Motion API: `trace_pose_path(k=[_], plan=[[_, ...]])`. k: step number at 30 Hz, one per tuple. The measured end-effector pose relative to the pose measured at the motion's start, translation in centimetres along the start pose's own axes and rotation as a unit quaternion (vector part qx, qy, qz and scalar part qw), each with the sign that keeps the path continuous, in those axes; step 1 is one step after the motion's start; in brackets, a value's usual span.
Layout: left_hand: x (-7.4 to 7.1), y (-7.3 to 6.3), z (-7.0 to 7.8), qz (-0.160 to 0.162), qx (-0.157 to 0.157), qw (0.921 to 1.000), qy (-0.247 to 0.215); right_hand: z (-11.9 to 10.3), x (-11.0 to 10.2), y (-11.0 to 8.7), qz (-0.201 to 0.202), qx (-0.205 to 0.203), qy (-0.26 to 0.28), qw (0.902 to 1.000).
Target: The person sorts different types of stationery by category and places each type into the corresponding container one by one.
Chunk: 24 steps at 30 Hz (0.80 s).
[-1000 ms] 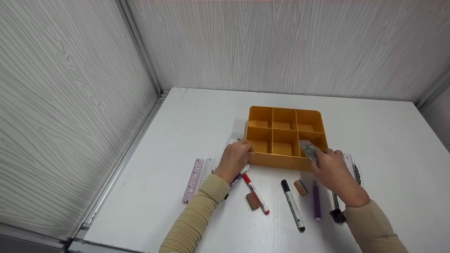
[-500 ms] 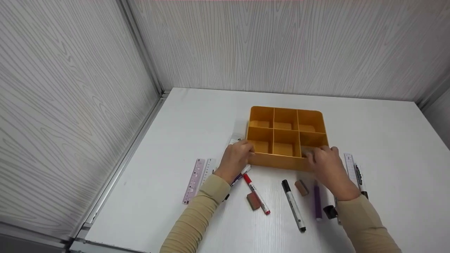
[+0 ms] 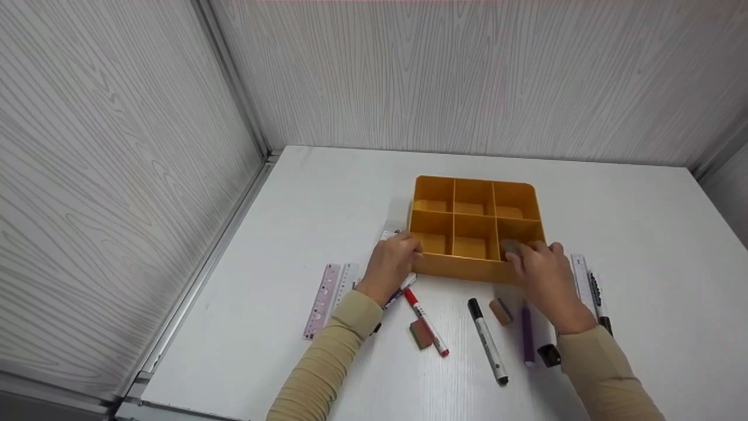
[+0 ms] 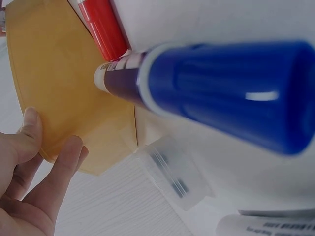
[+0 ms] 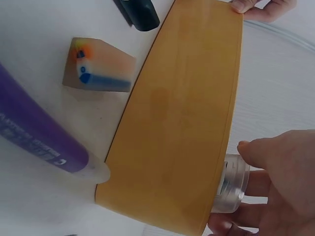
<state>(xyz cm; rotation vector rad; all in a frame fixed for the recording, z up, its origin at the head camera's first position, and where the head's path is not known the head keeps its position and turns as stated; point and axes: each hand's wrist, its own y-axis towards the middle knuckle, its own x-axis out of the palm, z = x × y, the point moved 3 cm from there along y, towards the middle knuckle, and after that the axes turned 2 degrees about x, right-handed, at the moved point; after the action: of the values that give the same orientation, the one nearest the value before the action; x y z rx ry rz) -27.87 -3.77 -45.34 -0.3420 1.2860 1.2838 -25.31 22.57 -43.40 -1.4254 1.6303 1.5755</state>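
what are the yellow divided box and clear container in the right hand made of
Yellow divided box: probably plastic, satin; thin walls, soft sheen. Clear rounded container: likely hard plastic, glossy; see-through with bright edges, though glass remains possible.

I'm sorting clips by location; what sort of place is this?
Probably a desk-like work booth: wood-grain panels line the back and sides of a white tabletop, on which a compartment box sits.

Box (image 3: 459, 269) between left hand (image 3: 387, 268) and right hand (image 3: 546, 285): plain mustard yellow
Container (image 5: 237, 183) in right hand: clear, colourless
Sleeves (image 3: 321, 365): beige
Ruler (image 3: 322, 301) left of left hand: lilac, small printed motifs
Marker (image 3: 426, 321) right of left hand: red ends, white barrel
Pen (image 5: 44, 127) near right hand: purple, pale lettering
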Motion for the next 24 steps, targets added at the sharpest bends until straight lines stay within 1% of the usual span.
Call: trace_pose_path(k=[2, 5, 9, 11, 13, 14, 18, 21, 24], plan=[[0.0, 0.0, 0.0, -0.004, -0.004, 1.0, 0.0, 0.2, -0.1, -0.3, 0.007, -0.006, 0.013, 0.9999], [0.0, 0.0, 0.0, -0.004, -0.007, 1.0, 0.006, 0.5, -0.2, -0.6, -0.008, 0.007, 0.041, 0.9991], [-0.1, 0.0, 0.1, 0.0, -0.006, 0.9997, 0.022, 0.9, -0.6, -1.0, -0.045, 0.049, 0.082, 0.9944], [0.0, 0.0, 0.2, 0.0, -0.005, 0.9997, 0.025, 1.1, -0.7, -1.2, -0.051, 0.06, 0.099, 0.992], [0.0, 0.0, 0.2, -0.004, -0.008, 0.9997, 0.022, 1.3, -1.0, -1.4, -0.042, 0.062, 0.114, 0.9907], [0.0, 0.0, 0.2, -0.004, -0.008, 0.9997, 0.021, 1.4, -1.2, -1.4, -0.031, 0.058, 0.119, 0.9907], [0.1, -0.1, 0.2, -0.003, -0.006, 0.9999, 0.016, 2.0, -2.6, -1.8, 0.041, 0.041, 0.122, 0.9908], [0.1, -0.1, 0.2, -0.003, -0.008, 0.9999, 0.011, 2.8, -3.9, -2.2, 0.073, 0.055, 0.118, 0.9888], [0.0, -0.1, 0.1, -0.004, -0.013, 0.9999, 0.005, 3.9, -5.1, -2.8, 0.087, 0.082, 0.119, 0.9857]])
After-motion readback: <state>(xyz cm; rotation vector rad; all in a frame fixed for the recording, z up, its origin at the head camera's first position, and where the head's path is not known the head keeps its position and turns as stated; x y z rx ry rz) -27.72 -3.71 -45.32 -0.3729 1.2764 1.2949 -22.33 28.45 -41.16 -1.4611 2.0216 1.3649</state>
